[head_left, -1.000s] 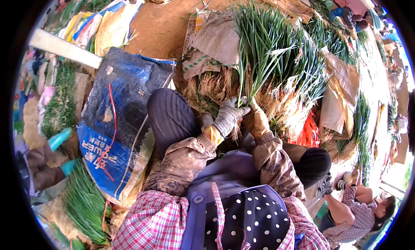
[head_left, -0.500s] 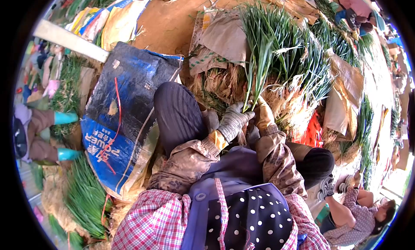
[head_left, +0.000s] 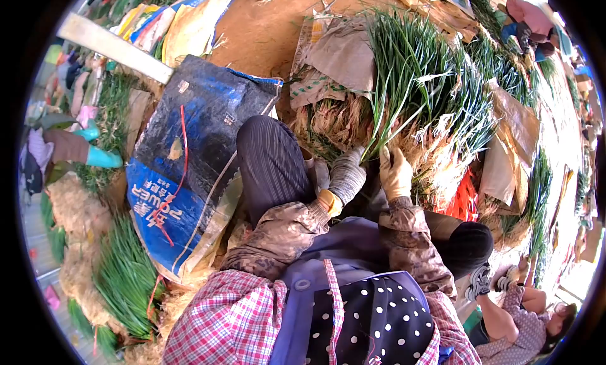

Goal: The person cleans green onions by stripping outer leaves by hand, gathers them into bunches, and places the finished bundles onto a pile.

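Bunches of green onions (head_left: 129, 276) lie at lower left, near a blue-and-black sack (head_left: 205, 122). Next, the left hand (head_left: 347, 177), in a grey covering, has its grip clamped on the lower ends of a few green stalks (head_left: 380, 126), which slant upward before the onion heap (head_left: 429, 81). Just beside it, the right hand (head_left: 396, 174), in a tan glove, has fingers bent; whether its grip pinches anything, I cannot tell. Farther right are red strands (head_left: 463, 200) and a tan sheet (head_left: 510, 141).
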The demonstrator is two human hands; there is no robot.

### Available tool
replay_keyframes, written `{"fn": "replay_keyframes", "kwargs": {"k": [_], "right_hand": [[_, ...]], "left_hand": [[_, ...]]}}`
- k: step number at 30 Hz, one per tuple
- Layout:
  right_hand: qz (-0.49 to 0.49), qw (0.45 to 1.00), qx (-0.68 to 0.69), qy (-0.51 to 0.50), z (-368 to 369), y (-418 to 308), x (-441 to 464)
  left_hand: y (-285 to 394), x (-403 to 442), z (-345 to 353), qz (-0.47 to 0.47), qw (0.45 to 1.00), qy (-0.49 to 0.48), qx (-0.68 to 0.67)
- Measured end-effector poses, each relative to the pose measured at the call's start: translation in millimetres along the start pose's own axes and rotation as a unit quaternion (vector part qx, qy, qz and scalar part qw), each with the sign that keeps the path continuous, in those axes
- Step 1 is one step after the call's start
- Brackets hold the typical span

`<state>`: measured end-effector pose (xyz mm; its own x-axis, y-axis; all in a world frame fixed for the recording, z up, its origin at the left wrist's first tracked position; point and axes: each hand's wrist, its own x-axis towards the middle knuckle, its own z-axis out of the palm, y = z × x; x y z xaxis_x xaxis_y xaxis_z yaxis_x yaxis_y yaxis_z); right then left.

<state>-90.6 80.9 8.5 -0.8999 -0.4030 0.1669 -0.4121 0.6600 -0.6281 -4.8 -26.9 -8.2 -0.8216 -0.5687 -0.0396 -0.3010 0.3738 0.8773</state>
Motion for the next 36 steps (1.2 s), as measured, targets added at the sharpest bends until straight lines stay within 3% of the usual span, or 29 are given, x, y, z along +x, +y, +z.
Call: {"fn": "replay_keyframes", "kwargs": {"k": [3, 5, 9, 10, 11, 13, 14, 15, 16, 18, 19, 21, 24, 26, 29, 31, 32, 35, 36], "right_hand": [[0.009, 0.995, 0.012, -0.103, -23, -37, 21], [-0.015, 0.996, -0.008, -0.092, -7, -27, 21], [-0.174, 0.971, -0.140, -0.089, -3, -24, 14], [-0.214, 0.956, -0.181, -0.088, -1, -17, 13], [-0.177, 0.963, -0.191, -0.070, 4, -5, 15], [-0.104, 0.971, -0.211, -0.036, 15, 34, 23], [-0.077, 0.988, -0.137, -0.001, 15, 57, 29], [0.028, 0.992, -0.120, -0.009, 3, 54, 34], [0.054, 0.989, 0.125, 0.052, 11, 77, 37], [0.083, 0.946, 0.304, 0.071, 23, 117, 39], [0.088, 0.966, 0.243, 0.030, 20, 121, 35], [0.090, 0.987, 0.118, -0.056, 13, 124, 22], [0.005, 0.983, -0.030, -0.180, 45, 100, 40], [-0.057, 0.973, -0.079, -0.207, 72, 70, 70], [-0.061, 0.967, -0.118, -0.219, 77, 56, 94], [-0.036, 0.973, -0.115, -0.198, 66, 61, 93], [-0.022, 0.977, -0.103, -0.186, 59, 66, 89], [0.013, 0.984, -0.040, -0.175, 47, 59, 73], [0.027, 0.982, -0.011, -0.185, 44, 57, 65]], "left_hand": [[31, 0, -18, 0.009, 0.997, -0.062, 0.047], [40, 1, -23, -0.034, 0.991, -0.115, 0.064], [8, -2, -6, 0.019, 0.994, -0.085, -0.066], [-3, 0, 2, 0.087, 0.991, -0.072, -0.074], [-16, 0, 6, -0.035, 0.968, -0.185, -0.164], [22, 6, -26, -0.335, 0.841, -0.335, -0.263], [21, 2, -32, -0.334, 0.809, -0.325, -0.357], [20, -2, -37, -0.330, 0.771, -0.310, -0.449], [21, -3, -45, -0.278, 0.809, -0.243, -0.458], [37, 0, -71, -0.164, 0.839, -0.117, -0.506], [48, 8, -86, -0.186, 0.812, -0.051, -0.550], [58, 23, -104, -0.135, 0.793, 0.001, -0.594], [47, 36, -100, -0.101, 0.830, -0.010, -0.549], [35, 26, -83, -0.128, 0.834, -0.046, -0.534], [26, 16, -57, -0.206, 0.826, -0.093, -0.517], [16, 26, -31, -0.224, 0.882, -0.062, -0.409], [23, 27, -36, -0.265, 0.883, -0.083, -0.378], [15, 32, -18, -0.221, 0.921, -0.036, -0.320], [0, 33, -1, -0.147, 0.953, -0.002, -0.266]]}}
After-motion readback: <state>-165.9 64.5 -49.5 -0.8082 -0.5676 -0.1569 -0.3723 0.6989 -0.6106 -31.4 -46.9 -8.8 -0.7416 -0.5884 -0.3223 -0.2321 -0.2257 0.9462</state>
